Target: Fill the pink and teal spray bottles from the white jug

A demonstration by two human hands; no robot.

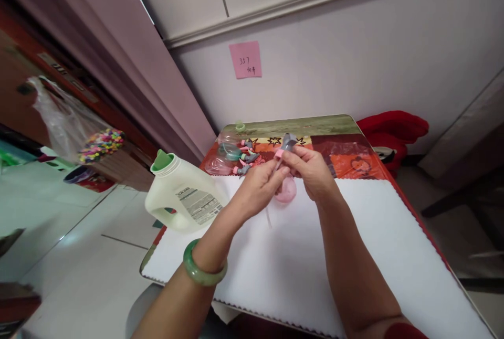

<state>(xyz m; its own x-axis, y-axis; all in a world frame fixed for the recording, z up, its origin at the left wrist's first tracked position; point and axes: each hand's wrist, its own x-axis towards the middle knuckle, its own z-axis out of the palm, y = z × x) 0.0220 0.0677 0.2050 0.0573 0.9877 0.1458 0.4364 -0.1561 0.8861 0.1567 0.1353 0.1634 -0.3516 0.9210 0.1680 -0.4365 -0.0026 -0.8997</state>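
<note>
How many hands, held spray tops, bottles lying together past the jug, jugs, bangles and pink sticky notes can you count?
Hands (left hand, right hand): 2
Held spray top: 1
Lying bottles: 3
Jug: 1
Bangle: 1
Pink sticky note: 1
Total: 9

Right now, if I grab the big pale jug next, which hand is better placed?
Likely your left hand: it's nearer the jug, which stands on that side, though it seems to pinch the thin tube. Your right hand, holding the spray head, would reach across your left arm.
</note>
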